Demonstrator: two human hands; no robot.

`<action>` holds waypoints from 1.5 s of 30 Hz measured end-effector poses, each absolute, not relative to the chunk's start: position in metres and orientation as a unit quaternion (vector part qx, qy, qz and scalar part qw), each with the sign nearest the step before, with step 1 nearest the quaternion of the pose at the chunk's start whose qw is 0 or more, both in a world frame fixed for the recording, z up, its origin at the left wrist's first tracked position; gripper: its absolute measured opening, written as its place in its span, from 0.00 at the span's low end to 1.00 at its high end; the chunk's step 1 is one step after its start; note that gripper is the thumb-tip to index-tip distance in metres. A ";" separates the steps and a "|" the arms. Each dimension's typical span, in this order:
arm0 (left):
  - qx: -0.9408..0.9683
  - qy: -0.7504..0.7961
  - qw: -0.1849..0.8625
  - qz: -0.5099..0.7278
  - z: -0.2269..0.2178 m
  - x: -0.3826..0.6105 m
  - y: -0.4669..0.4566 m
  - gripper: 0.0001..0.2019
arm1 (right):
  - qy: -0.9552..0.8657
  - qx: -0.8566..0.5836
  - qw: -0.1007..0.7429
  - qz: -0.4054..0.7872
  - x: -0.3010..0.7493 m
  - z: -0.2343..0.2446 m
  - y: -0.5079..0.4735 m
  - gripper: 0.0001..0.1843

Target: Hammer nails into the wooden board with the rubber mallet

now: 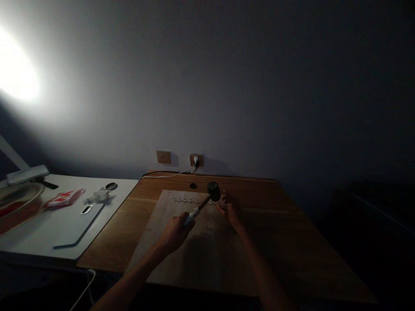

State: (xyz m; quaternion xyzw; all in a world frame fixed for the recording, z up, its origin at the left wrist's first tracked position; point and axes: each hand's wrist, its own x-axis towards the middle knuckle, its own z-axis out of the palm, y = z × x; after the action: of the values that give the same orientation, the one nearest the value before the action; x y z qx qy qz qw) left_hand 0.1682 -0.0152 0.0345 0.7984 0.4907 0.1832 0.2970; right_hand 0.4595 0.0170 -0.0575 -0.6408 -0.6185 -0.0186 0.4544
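Observation:
My left hand [178, 229] is closed round the pale-wrapped handle of a mallet [213, 191]. Its dark head hangs over a pale wooden board [168, 242], close to my right hand. Along the far part of that board stands a row of several small shiny nails or screws [185, 200], upright and spaced apart. At the right end of this row is my right hand [231, 211], its thumb and fingers bent together low over the board. Dim light hides what those fingertips grip.
The board lies on a brown wooden table [123, 233]. On the adjoining white table [35, 242] are a flat scale [79, 224], a red-and-white packet [65, 198], crumpled plastic [97, 196] and a large clear bowl [22, 214]. A white cable [171, 174] runs to a wall socket [199, 160].

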 end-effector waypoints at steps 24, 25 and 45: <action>0.804 0.500 0.288 0.144 0.022 0.176 -0.017 0.12 | -0.650 -0.606 0.457 -0.017 0.459 -0.048 0.008 0.42; 0.805 0.499 0.288 0.146 0.022 0.170 -0.017 0.13 | -0.654 -0.603 0.457 -0.020 0.459 -0.048 0.009 0.41; 0.870 0.442 0.196 0.094 -0.001 0.119 -0.045 0.20 | -0.509 -0.623 0.593 0.040 0.470 -0.054 0.015 0.23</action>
State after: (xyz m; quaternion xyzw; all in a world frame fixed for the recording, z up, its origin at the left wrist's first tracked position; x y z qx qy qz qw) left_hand 0.1187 -0.0448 -0.0014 0.8703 0.4420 0.0942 0.1960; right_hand 0.4704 0.0155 -0.0537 -0.6231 -0.5086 0.0397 0.5928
